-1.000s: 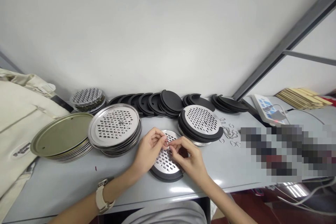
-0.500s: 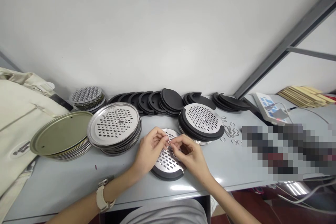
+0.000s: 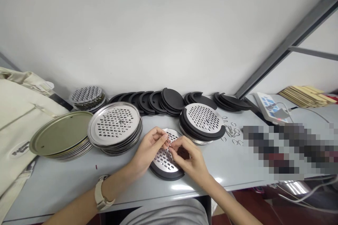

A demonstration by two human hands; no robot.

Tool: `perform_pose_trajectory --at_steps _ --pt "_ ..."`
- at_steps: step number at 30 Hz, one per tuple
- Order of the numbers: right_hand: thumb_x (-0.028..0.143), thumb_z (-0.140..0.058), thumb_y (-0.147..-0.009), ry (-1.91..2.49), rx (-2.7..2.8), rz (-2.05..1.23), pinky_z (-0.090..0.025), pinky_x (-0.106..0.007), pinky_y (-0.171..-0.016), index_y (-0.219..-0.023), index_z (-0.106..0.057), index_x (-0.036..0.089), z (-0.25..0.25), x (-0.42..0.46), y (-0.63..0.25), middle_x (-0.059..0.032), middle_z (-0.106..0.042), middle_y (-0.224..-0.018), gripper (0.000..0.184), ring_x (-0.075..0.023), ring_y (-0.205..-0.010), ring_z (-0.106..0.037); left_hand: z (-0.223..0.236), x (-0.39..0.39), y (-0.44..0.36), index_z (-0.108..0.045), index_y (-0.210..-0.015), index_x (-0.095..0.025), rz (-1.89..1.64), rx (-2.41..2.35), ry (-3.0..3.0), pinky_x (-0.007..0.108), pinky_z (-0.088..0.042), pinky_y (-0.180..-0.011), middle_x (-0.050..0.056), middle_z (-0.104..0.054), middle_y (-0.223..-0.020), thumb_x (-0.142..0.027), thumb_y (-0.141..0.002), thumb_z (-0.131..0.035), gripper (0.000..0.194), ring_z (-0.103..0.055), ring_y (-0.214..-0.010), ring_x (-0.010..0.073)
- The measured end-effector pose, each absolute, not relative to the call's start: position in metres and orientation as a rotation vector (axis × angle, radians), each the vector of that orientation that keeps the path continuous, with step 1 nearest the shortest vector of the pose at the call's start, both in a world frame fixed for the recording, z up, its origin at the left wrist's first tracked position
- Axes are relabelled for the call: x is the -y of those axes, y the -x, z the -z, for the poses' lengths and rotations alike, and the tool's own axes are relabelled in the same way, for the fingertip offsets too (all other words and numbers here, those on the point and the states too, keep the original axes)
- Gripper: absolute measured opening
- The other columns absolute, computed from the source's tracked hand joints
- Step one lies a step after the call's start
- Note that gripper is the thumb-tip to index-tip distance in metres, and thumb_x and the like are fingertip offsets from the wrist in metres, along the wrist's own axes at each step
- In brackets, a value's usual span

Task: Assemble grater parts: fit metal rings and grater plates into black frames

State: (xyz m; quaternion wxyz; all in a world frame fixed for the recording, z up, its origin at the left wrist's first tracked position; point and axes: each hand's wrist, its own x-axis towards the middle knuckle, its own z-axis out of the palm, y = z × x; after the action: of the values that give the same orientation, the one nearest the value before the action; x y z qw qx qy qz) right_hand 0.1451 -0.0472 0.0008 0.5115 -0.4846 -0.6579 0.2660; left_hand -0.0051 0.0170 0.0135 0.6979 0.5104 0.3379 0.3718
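A perforated metal disc in a black rim [image 3: 164,163] lies on the grey table [image 3: 66,182] in front of me. My left hand [image 3: 150,147] and my right hand [image 3: 188,160] meet above it, fingertips pinched together. A thin metal ring seems to sit between the fingertips, too small to be sure. My left wrist wears a watch [image 3: 101,195].
Stacks stand behind: plain metal lids [image 3: 60,137], perforated trays [image 3: 114,124], smaller perforated discs [image 3: 87,96], black rims [image 3: 155,102], rimmed discs [image 3: 202,121]. Loose metal rings [image 3: 232,133] lie right of them. A cream bag [image 3: 18,112] is at left, a power strip [image 3: 269,107] at right.
Both hands stay pinched together over the disc. The disc has shifted slightly to the left under them.
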Motion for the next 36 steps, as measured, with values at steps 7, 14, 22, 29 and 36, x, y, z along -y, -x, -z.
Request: perform_pose_trajectory --at_steps 7,14,22,29,36 --pt "0.015 -0.057 -0.087 1.18 1.553 -0.742 -0.044 -0.026 -0.067 -0.083 -0.06 0.021 -0.0018 0.046 -0.147 -0.0003 -0.057 -0.077 0.007 -0.0153 -0.073 -0.056 -0.014 -0.0155 0.004 -0.054 -0.078 -0.016 -0.811 -0.741 -1.143 0.017 -0.04 -0.059 -0.004 -0.058 -0.068 -0.038 -0.083 -0.067 0.025 -0.05 -0.059 0.006" --pt "0.014 -0.054 -0.087 1.183 1.55 -0.761 -0.044 -0.026 -0.067 -0.083 -0.059 0.021 -0.0005 0.0469 -0.1471 -0.0006 -0.057 -0.078 0.008 -0.0155 -0.073 -0.056 -0.0118 -0.0155 0.0041 -0.055 -0.08 -0.017 -0.817 -0.751 -1.162 0.017 -0.042 -0.06 -0.003 -0.059 -0.069 -0.037 -0.084 -0.066 0.024 -0.051 -0.06 0.0066" --pt "0.016 -0.056 -0.086 1.203 1.559 -0.776 -0.044 -0.026 -0.065 -0.083 -0.06 0.02 -0.0009 0.0476 -0.1471 -0.0007 -0.057 -0.077 0.007 -0.0152 -0.071 -0.056 -0.0148 -0.0149 0.0041 -0.055 -0.079 -0.016 -0.818 -0.761 -1.149 0.017 -0.042 -0.06 -0.003 -0.059 -0.07 -0.035 -0.084 -0.066 0.022 -0.051 -0.059 0.0059" --pt "0.016 -0.058 -0.085 1.221 1.556 -0.786 -0.043 -0.025 -0.062 -0.081 -0.061 0.02 -0.0014 0.0476 -0.1471 -0.0004 -0.057 -0.075 0.007 -0.0148 -0.07 -0.055 -0.0126 -0.0154 0.0032 -0.055 -0.079 -0.016 -0.824 -0.774 -1.146 0.018 -0.043 -0.062 -0.003 -0.059 -0.069 -0.037 -0.082 -0.067 0.024 -0.051 -0.06 0.0066" --pt "0.015 -0.056 -0.085 1.239 1.542 -0.767 -0.043 -0.025 -0.062 -0.08 -0.058 0.02 0.0005 0.0461 -0.1479 -0.0002 -0.056 -0.074 0.008 -0.0149 -0.069 -0.055 -0.0127 -0.0154 0.0042 -0.054 -0.08 -0.017 -0.814 -0.78 -1.178 0.019 -0.043 -0.062 -0.002 -0.058 -0.07 -0.039 -0.082 -0.066 0.025 -0.052 -0.06 0.0079"
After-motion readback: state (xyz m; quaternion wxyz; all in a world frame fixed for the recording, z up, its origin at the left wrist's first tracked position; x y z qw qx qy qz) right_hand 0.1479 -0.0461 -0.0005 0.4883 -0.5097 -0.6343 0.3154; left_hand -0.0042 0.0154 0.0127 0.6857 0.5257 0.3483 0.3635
